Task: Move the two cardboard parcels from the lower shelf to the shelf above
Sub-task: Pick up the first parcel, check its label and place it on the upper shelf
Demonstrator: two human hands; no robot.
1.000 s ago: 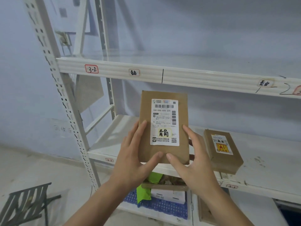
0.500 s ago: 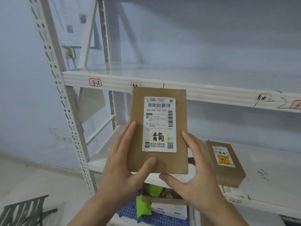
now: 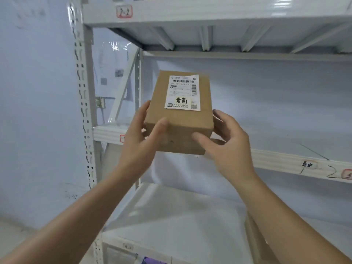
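I hold a brown cardboard parcel [image 3: 179, 121] with a white shipping label on top, in front of the lip of the shelf above [image 3: 285, 161]. My left hand [image 3: 139, 141] grips its left side, thumb on the front face. My right hand [image 3: 226, 147] holds the right side and lower corner. The parcel's far end points into the shelf bay and its near face covers part of the lip. The lower shelf [image 3: 171, 216] lies beneath my arms. The second parcel is not clearly visible; my right forearm covers that part of the lower shelf.
A perforated white upright [image 3: 85, 111] stands at the left of the rack. Another shelf level [image 3: 190, 12] with ribs underneath hangs overhead. The blue wall behind carries taped papers [image 3: 114, 73]. Handwritten labels mark the shelf lips.
Both hands have lifted the parcel from just above the lower shelf up to the lip of the shelf above. My view has tilted upward, and the second parcel has dropped out of sight.
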